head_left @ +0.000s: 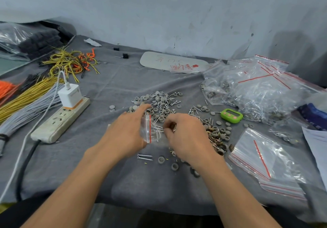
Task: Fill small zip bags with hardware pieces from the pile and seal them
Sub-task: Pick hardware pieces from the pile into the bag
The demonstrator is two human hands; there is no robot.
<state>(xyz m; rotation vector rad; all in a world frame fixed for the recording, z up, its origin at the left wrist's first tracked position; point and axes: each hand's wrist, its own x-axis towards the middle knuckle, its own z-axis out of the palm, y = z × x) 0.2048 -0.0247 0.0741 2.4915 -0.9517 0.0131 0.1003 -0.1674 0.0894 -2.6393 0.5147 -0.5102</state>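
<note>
A: Entry one, the small zip bag (150,130)?
B: Clear, with a red strip at the mouth. It is held up off the grey cloth (123,79) that covers the worktop, at centre. A few screws show inside. The left hand (125,134) grips it, thumb and fingers closed round its left side.

A: Right hand (187,137)?
B: Just right of the bag, fingers curled, tips drawn together at the bag's edge. I cannot tell whether they pinch the bag or a piece, as that part is blurred.

A: Stock on the cloth?
B: Pile of hardware pieces (159,105), grey caps mixed with silver screws, just behind both hands. Brass pieces (215,137) lie beside the right hand. Two loose screws (145,157) lie between the wrists, with stray caps near them.

A: Other bags?
B: Empty zip bags (261,158), stacked flat, front right. Filled bags (256,89), heaped, back right.

A: Sundries?
B: Green timer (231,115), between the pile and the filled bags. Power strip (60,120) at left, with a white charger (69,95) plugged into it. Yellow wires (70,61), tangled, back left.
</note>
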